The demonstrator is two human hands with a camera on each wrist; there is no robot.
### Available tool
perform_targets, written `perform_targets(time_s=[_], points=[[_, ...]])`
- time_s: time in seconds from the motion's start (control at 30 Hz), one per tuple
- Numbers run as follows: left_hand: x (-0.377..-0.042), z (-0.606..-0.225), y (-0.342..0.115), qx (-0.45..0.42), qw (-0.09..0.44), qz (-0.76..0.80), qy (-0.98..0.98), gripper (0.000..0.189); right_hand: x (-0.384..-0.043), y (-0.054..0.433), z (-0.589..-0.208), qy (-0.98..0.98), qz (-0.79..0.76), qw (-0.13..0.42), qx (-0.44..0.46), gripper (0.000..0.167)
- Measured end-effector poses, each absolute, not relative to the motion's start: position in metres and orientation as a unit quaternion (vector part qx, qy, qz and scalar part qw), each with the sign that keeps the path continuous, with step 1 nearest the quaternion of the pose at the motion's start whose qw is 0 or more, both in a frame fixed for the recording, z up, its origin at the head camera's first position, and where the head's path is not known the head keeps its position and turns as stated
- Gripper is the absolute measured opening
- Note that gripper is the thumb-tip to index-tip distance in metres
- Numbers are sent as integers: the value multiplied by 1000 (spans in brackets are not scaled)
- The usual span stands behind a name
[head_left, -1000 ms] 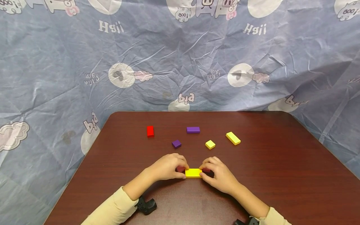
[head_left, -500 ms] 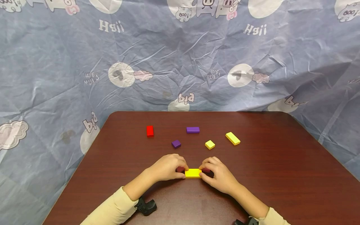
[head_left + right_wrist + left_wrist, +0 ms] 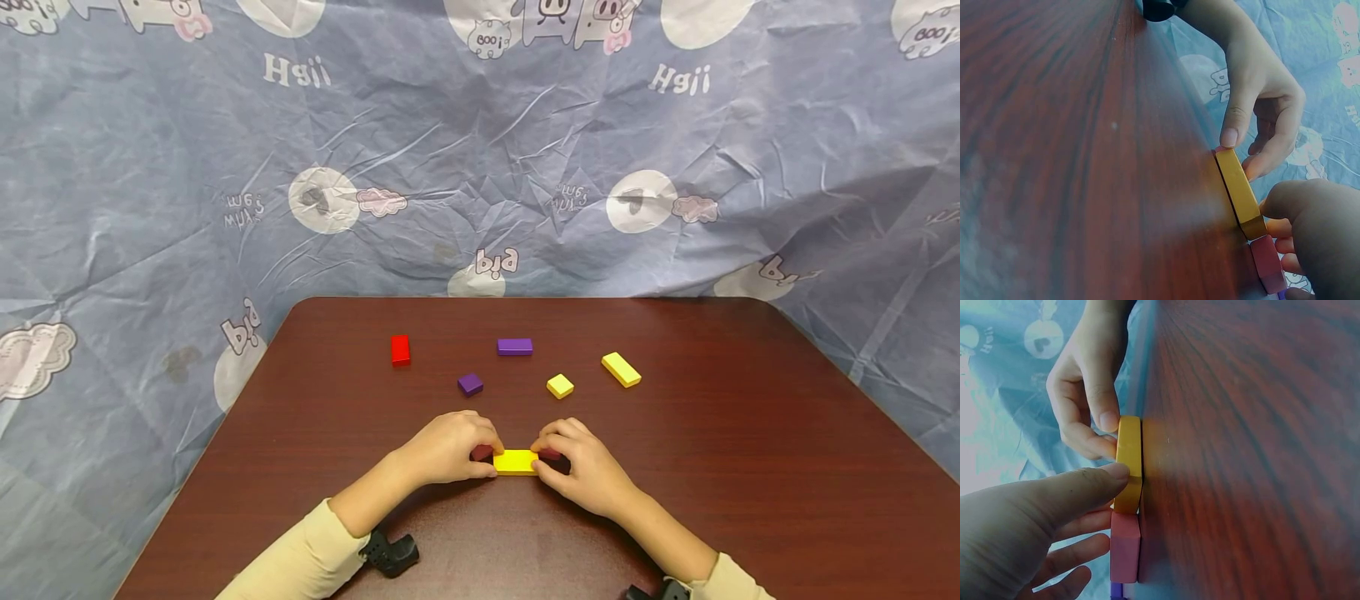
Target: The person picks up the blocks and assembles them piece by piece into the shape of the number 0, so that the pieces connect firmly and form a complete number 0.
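Note:
A yellow block [image 3: 516,462] lies flat on the table near its front, between my hands. My left hand [image 3: 452,448] pinches its left end, with the thumb on the near side and a finger on the far side. My right hand [image 3: 588,467] pinches the right end the same way. In the left wrist view a pinkish-red block [image 3: 1125,547] stands end to end with the yellow one, under my left hand. The right wrist view has a pinkish-red block [image 3: 1267,264] at the other end, under my right hand. Purple edges show beyond both, mostly hidden.
Further back lie a red block [image 3: 401,351], a long purple block [image 3: 514,347], a small purple block [image 3: 470,384], a small yellow block [image 3: 560,386] and a longer yellow block [image 3: 621,369]. A printed cloth [image 3: 420,150] hangs behind the table [image 3: 712,400].
Almost nothing differs. Both hands stay at the ends of the yellow block, and the loose blocks lie where they were.

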State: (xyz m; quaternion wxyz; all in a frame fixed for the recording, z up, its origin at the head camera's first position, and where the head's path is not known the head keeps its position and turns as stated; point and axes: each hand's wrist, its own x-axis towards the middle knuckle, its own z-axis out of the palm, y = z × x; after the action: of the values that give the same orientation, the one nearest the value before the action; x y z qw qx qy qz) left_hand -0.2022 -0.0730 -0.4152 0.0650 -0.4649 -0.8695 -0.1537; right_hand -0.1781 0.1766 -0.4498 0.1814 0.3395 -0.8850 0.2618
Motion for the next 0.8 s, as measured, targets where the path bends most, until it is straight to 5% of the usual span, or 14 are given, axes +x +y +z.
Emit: perform_targets(time_s=[0.8], points=[[-203,-417,-74,-458,64,-152,-873,18,-180,175,-446,-883,272,175,341,13]])
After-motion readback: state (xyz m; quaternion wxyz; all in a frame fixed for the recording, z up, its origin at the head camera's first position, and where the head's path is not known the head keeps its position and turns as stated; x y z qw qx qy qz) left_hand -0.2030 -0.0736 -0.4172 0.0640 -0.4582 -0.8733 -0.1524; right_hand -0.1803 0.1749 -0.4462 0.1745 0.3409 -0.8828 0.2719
